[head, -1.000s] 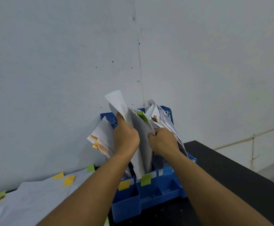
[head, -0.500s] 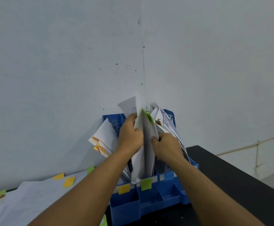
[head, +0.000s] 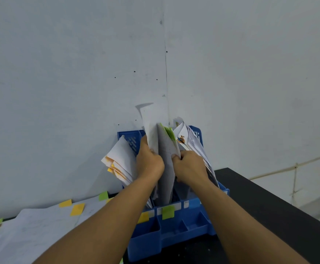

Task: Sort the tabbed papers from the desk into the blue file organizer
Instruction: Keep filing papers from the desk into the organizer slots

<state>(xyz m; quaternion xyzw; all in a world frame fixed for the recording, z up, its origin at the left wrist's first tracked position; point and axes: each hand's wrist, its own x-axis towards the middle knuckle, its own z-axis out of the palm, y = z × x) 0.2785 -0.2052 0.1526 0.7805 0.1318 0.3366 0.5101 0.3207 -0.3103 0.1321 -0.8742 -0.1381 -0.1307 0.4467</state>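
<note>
green-tabbed papers (head: 165, 161) now sit deeper in organizer (head: 176, 229).

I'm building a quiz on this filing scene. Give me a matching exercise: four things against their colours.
Things:
1. file organizer
2. desk top
3. tabs on the papers in the middle slot
4. tabs on the papers in the left slot

Colours:
A. orange-yellow
B. black
C. blue
D. green

Pairs: 1-C, 2-B, 3-D, 4-A
</note>
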